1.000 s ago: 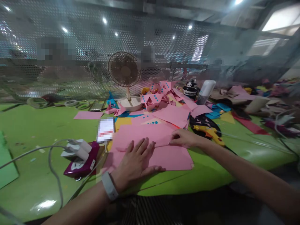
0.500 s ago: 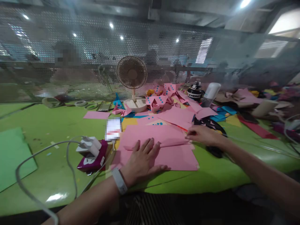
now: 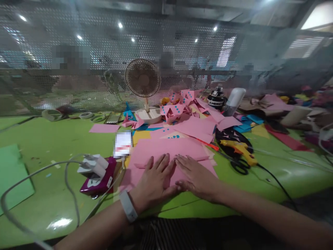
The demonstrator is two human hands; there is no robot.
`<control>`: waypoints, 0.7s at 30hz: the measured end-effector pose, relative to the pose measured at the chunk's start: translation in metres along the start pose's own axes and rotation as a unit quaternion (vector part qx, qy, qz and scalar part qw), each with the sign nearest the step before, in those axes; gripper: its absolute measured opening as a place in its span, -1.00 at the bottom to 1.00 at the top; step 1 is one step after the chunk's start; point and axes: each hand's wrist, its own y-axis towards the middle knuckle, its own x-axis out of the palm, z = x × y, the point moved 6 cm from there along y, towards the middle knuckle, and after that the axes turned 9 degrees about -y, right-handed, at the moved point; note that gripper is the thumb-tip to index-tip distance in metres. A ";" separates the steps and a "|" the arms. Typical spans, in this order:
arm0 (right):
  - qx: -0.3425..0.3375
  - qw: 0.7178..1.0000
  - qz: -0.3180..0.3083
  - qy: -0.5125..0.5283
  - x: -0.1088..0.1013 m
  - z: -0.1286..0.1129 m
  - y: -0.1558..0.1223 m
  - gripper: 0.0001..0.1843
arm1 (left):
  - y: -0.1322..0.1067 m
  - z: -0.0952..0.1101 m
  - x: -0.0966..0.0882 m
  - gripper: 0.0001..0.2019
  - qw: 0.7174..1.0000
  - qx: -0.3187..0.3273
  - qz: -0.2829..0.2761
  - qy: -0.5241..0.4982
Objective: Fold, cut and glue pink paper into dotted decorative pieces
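A folded sheet of pink paper lies flat in front of me, its fold running across over more pink paper below. My left hand rests on it with the fingers stretched out and the palm down. Close beside it, my right hand also lies flat, fingertips on the fold near the middle. Both hands are open and press on the paper without gripping it. The paper beneath the palms is hidden.
Right of the paper lie a yellow glue gun and black-handled scissors. A purple power strip with white plugs and a phone stand left. Behind are a small fan, pink paper pieces and a bottle.
My right hand has moved left and inward from the paper's right edge to lie flat beside the left hand. The left hand stays on the paper. The glue gun has come into sight.
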 end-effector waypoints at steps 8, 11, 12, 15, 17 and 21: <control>0.012 1.000 -0.007 -0.003 0.001 0.001 0.001 -0.19 | 0.001 0.000 0.000 -0.25 1.000 -0.013 -0.013 0.000; 0.010 1.000 -0.002 -0.003 0.003 0.002 0.001 -0.19 | 0.001 0.000 0.001 -0.24 1.000 -0.022 -0.018 0.000; 0.009 1.000 0.001 -0.004 0.003 0.002 0.000 -0.20 | 0.001 0.001 0.001 -0.23 1.000 -0.022 -0.020 -0.001; 0.010 1.000 0.005 -0.011 0.003 0.002 0.000 -0.22 | 0.001 0.002 0.000 -0.21 1.000 -0.018 -0.020 -0.004; 0.013 1.000 0.004 -0.016 0.003 0.001 -0.001 -0.22 | 0.001 0.003 -0.001 -0.19 1.000 -0.019 -0.021 -0.005; 0.017 1.000 0.000 -0.023 0.001 0.001 0.000 -0.21 | 0.001 0.004 -0.002 -0.19 0.999 -0.021 -0.028 -0.004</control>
